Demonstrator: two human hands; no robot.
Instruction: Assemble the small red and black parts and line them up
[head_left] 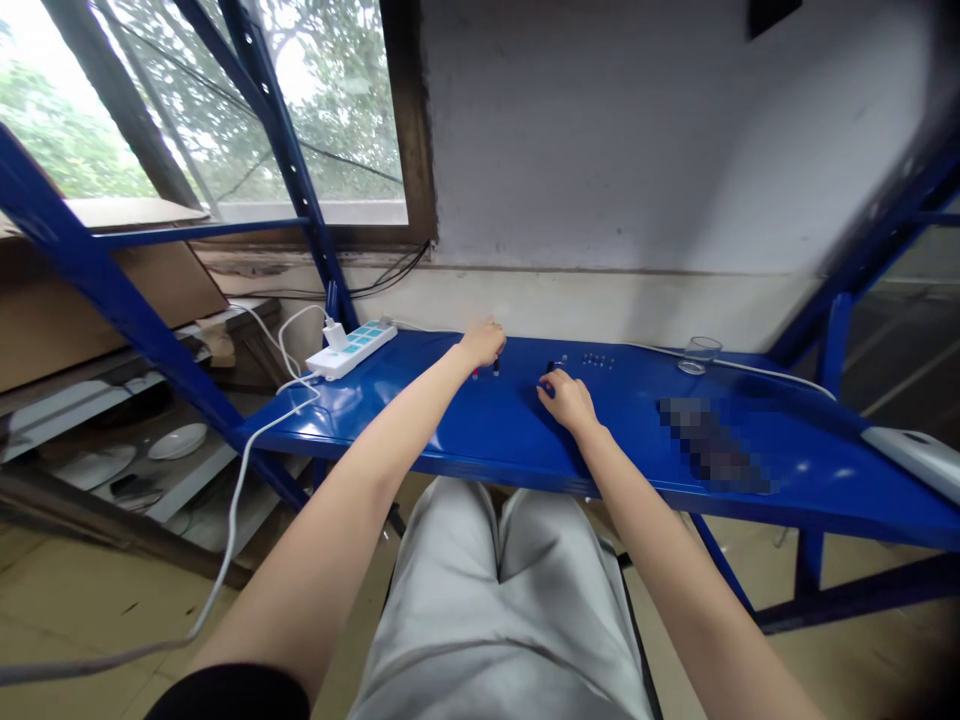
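Note:
My left hand [484, 343] reaches to the far side of the blue table [480, 425], its fingers curled together. What they hold, if anything, is hidden. Just below that hand are a small black piece [496, 367] and a small red piece [475, 375]. My right hand [568, 399] rests low over the table, thumb and index finger bent with a gap between them. Beyond its fingertips lies another small dark piece [553, 366] with a shiny end, too small to name. Several tiny shiny pieces [598, 360] lie in rows to the right.
A white power strip [354, 348] with a plug and cable lies at the table's left end. To the right are a clear glass [700, 354], a blurred-out dark object [712, 445] and a white object [919, 460] at the edge. Blue frame posts [289, 150] flank the table.

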